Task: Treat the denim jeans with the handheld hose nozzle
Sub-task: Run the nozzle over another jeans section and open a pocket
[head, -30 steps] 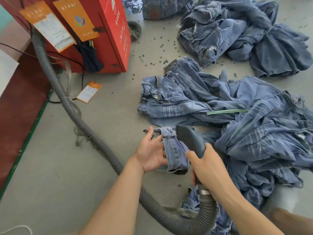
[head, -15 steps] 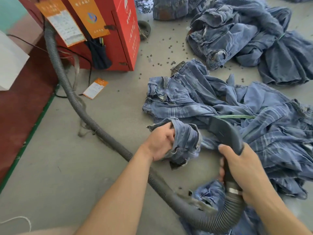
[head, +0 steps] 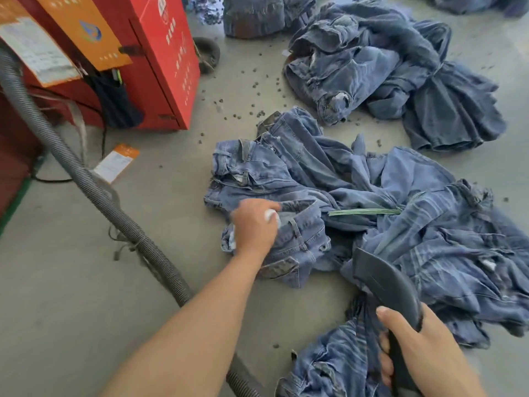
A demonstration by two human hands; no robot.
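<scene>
Left hand (head: 255, 224) down on a bunched jeans waistband (head: 297, 239) at the near edge of the floor pile, fingers blurred, so grip or flat press impossible to tell; right hand (head: 423, 348) wrapped tight round the handle of the dark hose nozzle (head: 385, 285), mouth aimed at the denim, just beside it; best to flatten the fabric first; then bring the nozzle mouth across slowly, hose (head: 94, 193) slack.

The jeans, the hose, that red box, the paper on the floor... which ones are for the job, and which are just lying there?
For the job:
- jeans under the left hand
- nozzle held in the right hand
- grey hose

Just lying about:
- red cabinet
- orange paper tag
- dark pellets
- far jeans pile
</scene>
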